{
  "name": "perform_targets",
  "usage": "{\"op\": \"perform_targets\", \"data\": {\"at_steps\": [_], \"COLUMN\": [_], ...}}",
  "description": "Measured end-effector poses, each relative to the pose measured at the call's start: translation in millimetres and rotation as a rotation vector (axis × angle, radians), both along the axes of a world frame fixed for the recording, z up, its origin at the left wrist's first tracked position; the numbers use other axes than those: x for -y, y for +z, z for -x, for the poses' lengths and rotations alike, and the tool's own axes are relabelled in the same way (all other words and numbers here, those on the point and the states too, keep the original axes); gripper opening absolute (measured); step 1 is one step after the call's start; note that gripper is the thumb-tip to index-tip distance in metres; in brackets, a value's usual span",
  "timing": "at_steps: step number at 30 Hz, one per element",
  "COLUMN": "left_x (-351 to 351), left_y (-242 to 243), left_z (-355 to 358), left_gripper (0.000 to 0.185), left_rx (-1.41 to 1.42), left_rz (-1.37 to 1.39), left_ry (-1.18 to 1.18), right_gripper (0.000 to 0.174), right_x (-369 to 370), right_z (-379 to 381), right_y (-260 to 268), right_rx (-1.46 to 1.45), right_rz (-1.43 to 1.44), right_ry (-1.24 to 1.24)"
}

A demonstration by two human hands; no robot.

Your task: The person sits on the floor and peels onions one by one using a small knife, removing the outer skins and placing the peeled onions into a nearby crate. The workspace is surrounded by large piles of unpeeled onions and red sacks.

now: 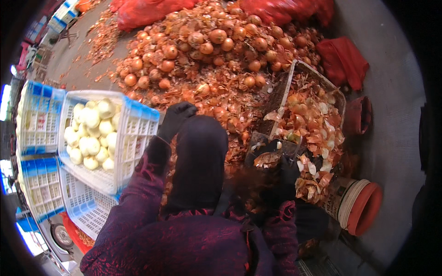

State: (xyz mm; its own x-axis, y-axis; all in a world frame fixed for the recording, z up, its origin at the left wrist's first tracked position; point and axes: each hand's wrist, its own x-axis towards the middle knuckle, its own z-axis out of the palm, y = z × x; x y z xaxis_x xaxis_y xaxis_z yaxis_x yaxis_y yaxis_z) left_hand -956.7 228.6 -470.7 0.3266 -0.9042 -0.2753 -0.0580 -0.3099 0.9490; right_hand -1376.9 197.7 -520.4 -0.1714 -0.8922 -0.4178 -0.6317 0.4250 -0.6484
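Observation:
My left hand (176, 117), in a dark glove, is beside my raised knee at the near edge of the onion skins. Its fingers are curled, and their undersides are hidden. To its left a white and blue plastic crate (140, 120) holds peeled white onions (91, 120). My right hand (288, 174), also dark-gloved, is low on the right by a dark flat board (257, 143) with a piece of brown onion skin (267, 159) on it. Shadow and blur hide its fingers. Unpeeled onions (217, 36) lie heaped in front of me, with loose skins (221, 89) on the near side.
A pale-rimmed tray (285, 93) full of skins and trimmings stands to the right. Beyond it are a red mesh sack (342, 62) and an orange-lined bucket (362, 207) lying tilted. More plastic crates (39, 120) stand at the left. Red sacks (152, 12) border the heap.

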Motion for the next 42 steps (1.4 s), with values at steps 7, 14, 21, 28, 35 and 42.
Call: {"op": "perform_targets", "data": {"at_steps": [7,14,21,28,35,42], "left_x": [83,102,142,183,198,206], "left_y": [-130,-228,-263,-230,-79,68], "left_z": [20,96,123,92,79,147], "left_gripper": [0.017,0.04,0.041,0.083,0.077,0.066], "left_rx": [0.034,0.891,1.151,0.374,-0.298,-0.177], "left_rz": [-0.035,0.509,0.458,-0.111,-0.192,-0.142], "left_ry": [-0.912,-1.173,-0.964,-0.697,-0.668,-1.086], "right_gripper": [0.03,0.022,0.016,0.01,0.014,0.037], "right_x": [-10,-17,-15,-10,-12,-2], "right_z": [-1,-5,-12,-14,-11,-15], "right_y": [-7,4,25,21,3,8], "right_rx": [0.017,0.071,0.077,0.094,0.089,-0.12], "right_rz": [-0.002,-0.093,-0.026,-0.012,-0.016,0.267], "right_ry": [-0.103,-0.181,-0.125,-0.124,-0.087,0.059]}}
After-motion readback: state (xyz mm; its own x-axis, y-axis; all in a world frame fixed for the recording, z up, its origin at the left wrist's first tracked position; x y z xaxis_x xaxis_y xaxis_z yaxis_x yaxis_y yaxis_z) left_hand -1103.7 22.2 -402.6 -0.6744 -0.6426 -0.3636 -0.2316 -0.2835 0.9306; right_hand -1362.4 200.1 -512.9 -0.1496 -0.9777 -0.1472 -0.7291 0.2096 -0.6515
